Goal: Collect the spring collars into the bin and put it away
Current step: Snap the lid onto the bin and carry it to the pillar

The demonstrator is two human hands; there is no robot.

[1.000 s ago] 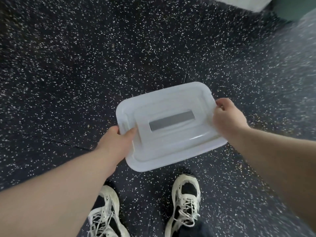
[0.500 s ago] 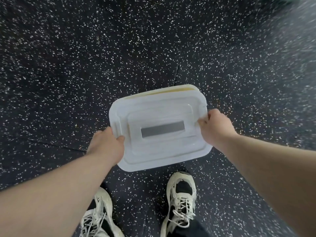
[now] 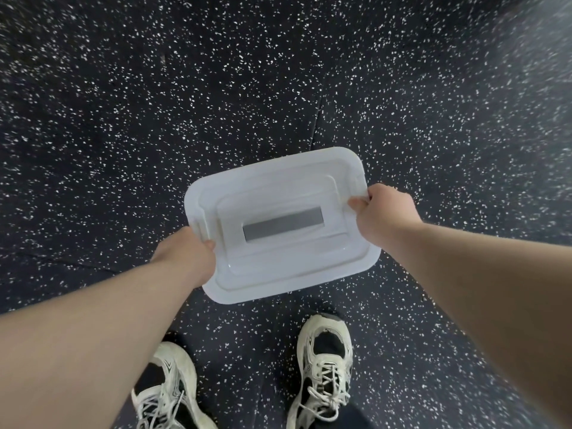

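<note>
A white plastic bin (image 3: 278,187) with its lid on hangs above the floor in front of me, seen from above. A grey rectangular strip (image 3: 282,223) runs across the middle of the lid. My left hand (image 3: 185,255) grips the bin's left end and my right hand (image 3: 382,212) grips its right end. The lid hides whatever is inside, so no spring collars are visible.
The floor (image 3: 216,103) is dark rubber with white speckles, with a seam running up from behind the bin. My two white and black sneakers (image 3: 325,363) stand right below the bin.
The bin has come slightly nearer to me and sits lower in view. The pale objects at the top right edge have left the view. Both hands keep their grip.
</note>
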